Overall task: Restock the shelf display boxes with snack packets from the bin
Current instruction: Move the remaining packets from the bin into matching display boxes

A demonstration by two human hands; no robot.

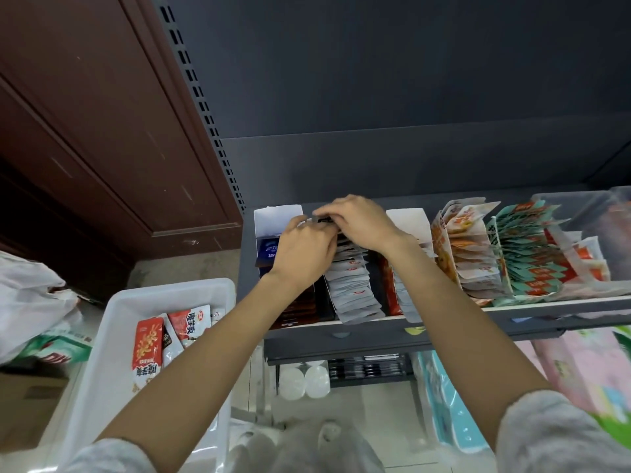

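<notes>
Both hands meet over the back of a display box on the dark shelf. My left hand and my right hand together pinch a small dark snack packet above a row of grey packets standing in that box. A white display box with dark blue packets stands just to the left. The white bin sits low at the left, with red and white snack packets lying in it.
To the right on the shelf stand fanned orange-white packets, teal packets and a clear plastic tub. A brown wooden door is at the left. Bags lie at far left; pink and teal packs sit below the shelf.
</notes>
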